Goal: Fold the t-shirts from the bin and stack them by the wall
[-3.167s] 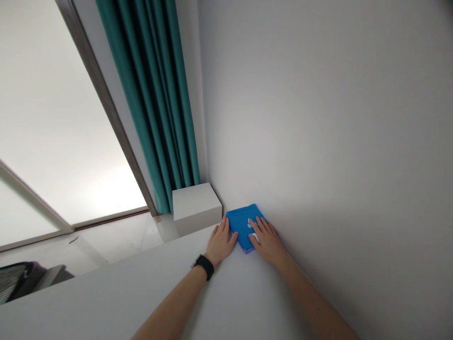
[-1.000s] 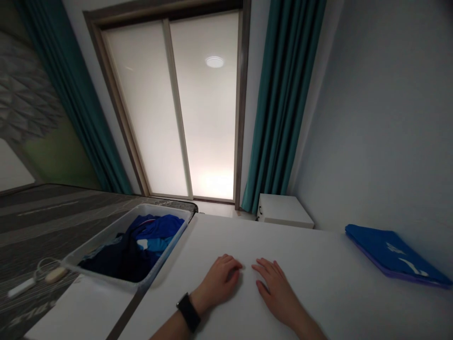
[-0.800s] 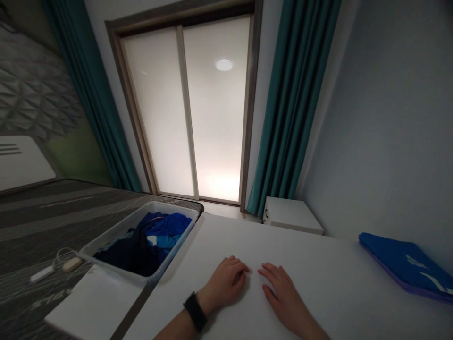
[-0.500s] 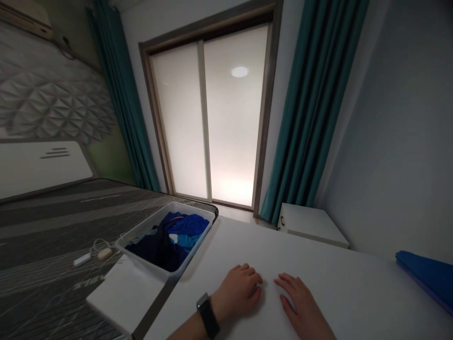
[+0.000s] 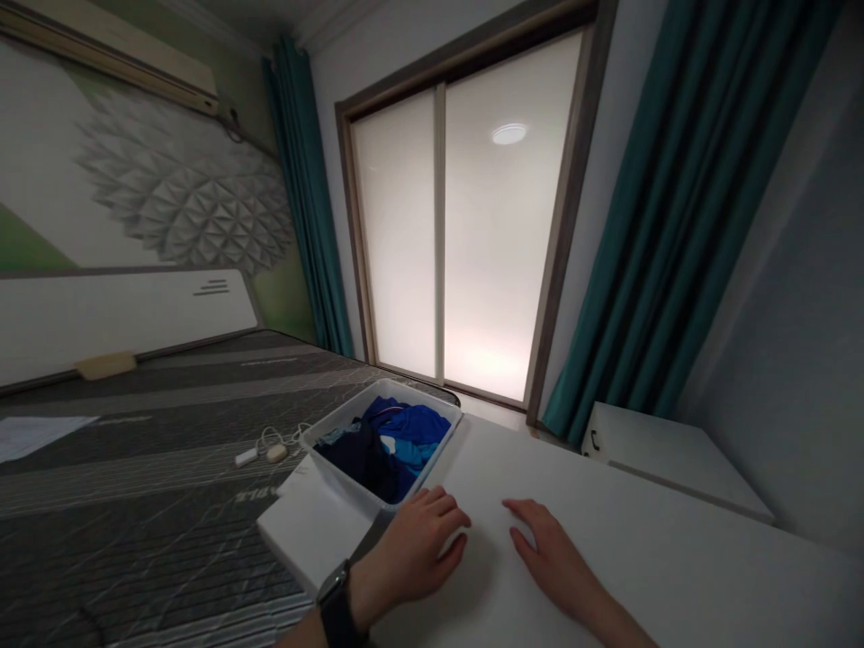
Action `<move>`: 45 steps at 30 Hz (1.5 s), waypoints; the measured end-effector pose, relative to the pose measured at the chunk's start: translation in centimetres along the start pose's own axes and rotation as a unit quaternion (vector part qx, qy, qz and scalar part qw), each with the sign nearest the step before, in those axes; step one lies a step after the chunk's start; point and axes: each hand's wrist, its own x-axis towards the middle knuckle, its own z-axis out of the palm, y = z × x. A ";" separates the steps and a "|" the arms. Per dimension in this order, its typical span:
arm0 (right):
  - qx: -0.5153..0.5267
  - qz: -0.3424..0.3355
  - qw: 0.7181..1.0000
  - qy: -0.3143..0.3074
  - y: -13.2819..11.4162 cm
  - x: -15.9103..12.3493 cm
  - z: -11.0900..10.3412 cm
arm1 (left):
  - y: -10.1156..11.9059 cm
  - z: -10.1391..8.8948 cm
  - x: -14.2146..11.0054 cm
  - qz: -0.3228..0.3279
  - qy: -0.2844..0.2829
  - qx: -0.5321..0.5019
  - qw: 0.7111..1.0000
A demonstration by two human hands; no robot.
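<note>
My left hand [image 5: 425,546], with a dark watch [image 5: 336,601] on its wrist, is over the white tabletop [image 5: 499,459], close to the near corner of a white plastic bin [image 5: 324,468]. Its fingers are bent and apart, with nothing in them. To its right, my right hand [image 5: 550,553] is also over the tabletop, thumb and fingers spread and holding nothing. Crumpled clothes [image 5: 405,432] in dark navy and bright blue lie inside the bin. The bin rests partly on a white box [image 5: 324,526].
A dark striped mattress [image 5: 168,504] spreads to the left, bearing a white charger with a cable [image 5: 275,450] and a paper sheet [image 5: 40,436]. Beyond the table stand a low white cabinet [image 5: 675,459], teal curtains [image 5: 681,234] and a frosted sliding door [image 5: 499,243].
The view has swung left, so the blue stack at the right edge is out of sight. My left hand has moved closer to the bin, and both hands have lifted slightly.
</note>
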 end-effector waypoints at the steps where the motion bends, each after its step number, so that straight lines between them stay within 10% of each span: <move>1: 0.014 -0.010 1.000 0.002 -1.0 1.1 0.4 | -0.8 -0.7 -0.4 -0.016 0.011 0.005 1.000; 12: 0.046 -0.161 0.985 0.049 -10.6 11.3 3.7 | -12.7 -5.4 -2.7 -0.181 0.070 0.095 0.976; 19: -0.007 -0.145 0.983 -0.114 -15.2 16.7 6.0 | -17.7 -4.7 -2.8 -0.300 0.121 0.033 0.946; 33: 0.045 -0.032 0.992 -0.116 -17.2 19.5 10.3 | -18.5 -4.4 -4.0 -0.258 0.194 -0.066 0.944; 45: 0.336 -0.045 0.938 0.068 -12.5 17.7 2.7 | -16.9 -3.8 -1.9 -0.192 0.154 0.003 0.969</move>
